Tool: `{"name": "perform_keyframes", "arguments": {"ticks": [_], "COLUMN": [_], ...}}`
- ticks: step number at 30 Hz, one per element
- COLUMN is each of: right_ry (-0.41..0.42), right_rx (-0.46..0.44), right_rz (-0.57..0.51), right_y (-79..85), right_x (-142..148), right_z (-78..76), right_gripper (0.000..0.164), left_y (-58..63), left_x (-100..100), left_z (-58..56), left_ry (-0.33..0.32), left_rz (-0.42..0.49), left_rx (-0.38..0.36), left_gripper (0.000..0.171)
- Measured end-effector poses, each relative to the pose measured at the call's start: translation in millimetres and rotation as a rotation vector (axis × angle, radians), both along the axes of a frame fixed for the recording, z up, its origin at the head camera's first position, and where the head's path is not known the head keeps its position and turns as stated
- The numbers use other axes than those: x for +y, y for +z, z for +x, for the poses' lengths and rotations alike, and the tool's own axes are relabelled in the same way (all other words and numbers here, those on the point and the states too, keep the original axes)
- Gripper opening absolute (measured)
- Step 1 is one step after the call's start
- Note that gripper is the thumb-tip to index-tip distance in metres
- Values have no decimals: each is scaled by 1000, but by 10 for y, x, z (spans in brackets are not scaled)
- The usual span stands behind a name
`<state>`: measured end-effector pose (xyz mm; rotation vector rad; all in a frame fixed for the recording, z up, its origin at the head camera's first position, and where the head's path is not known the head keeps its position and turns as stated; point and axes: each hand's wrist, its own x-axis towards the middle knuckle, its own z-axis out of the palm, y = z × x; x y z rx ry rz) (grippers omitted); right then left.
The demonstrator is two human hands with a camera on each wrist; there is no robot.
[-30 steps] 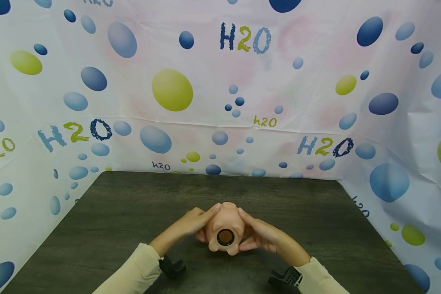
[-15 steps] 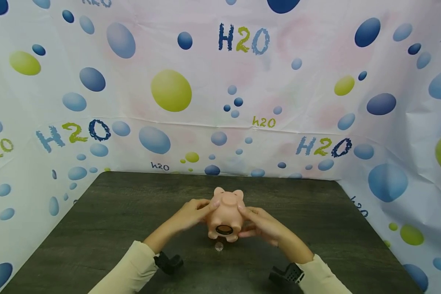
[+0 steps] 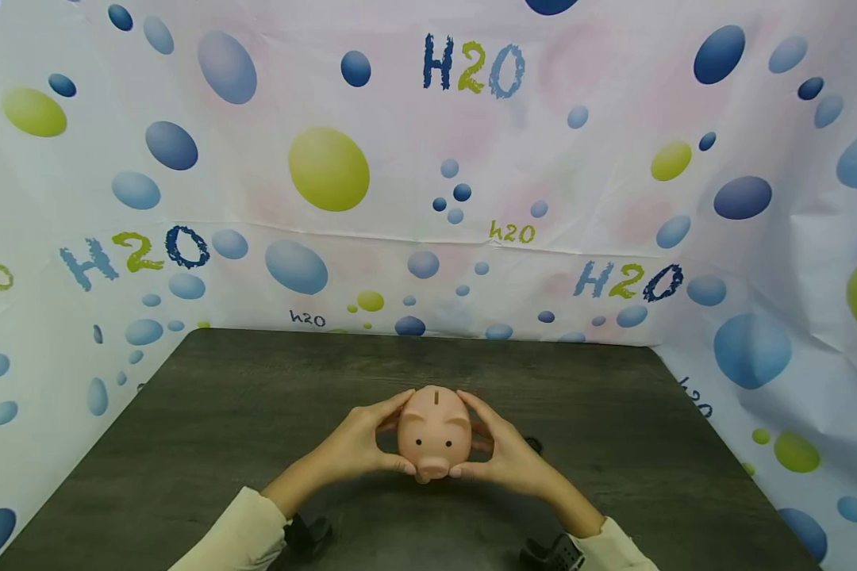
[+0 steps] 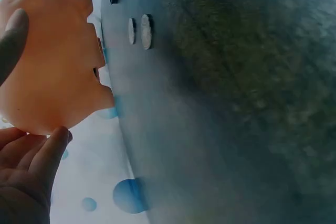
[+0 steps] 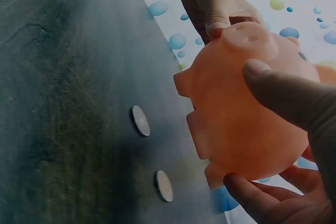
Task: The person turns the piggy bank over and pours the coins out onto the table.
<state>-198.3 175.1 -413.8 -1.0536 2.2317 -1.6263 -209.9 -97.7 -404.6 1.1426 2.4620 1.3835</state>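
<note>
Over a dark tabletop (image 3: 257, 396), two forearms (image 3: 298, 481) angle inward, the left hand (image 3: 357, 444) and right hand (image 3: 507, 454) curved to grip opposite sides of a pink piggy bank (image 3: 434, 428) raised above two coins (image 5: 140, 120).

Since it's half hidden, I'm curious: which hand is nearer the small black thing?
The right hand: the black thing peeks out just past its outer edge. The left hand is farther, across the pink piggy bank.

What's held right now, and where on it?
The pink piggy bank, held by its two sides: left grip on one flank, right grip on the other, thumbs beside the snout.
</note>
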Motion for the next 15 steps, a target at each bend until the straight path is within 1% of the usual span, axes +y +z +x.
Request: {"name": "perform_keyframes", "arguments": {"ticks": [2, 3, 6, 10, 12, 15], "right_ry": [-13, -21, -35, -24, -23, -4], "right_rx": [-19, -21, -16, -22, -42, -121], "right_rz": [-13, -24, -33, -17, -15, -42], "right_y": [-44, -50, -45, -31, -23, 2], "right_x": [0, 1, 10, 17, 19, 31], "right_z": [-13, -19, -28, -19, -15, -23], "right_gripper": [96, 96, 96, 95, 94, 91], "left_y": [-36, -39, -24, -22, -21, -14], "left_x": [5, 12, 25, 18, 8, -7], "left_z": [-7, -14, -25, -15, -10, -17], "left_ry": [17, 21, 23, 26, 35, 49], "left_rz": [5, 13, 22, 10, 6, 8], "left_rx": [-22, -15, -6, -27, -36, -47], "left_gripper": [99, 99, 98, 98, 97, 93]}}
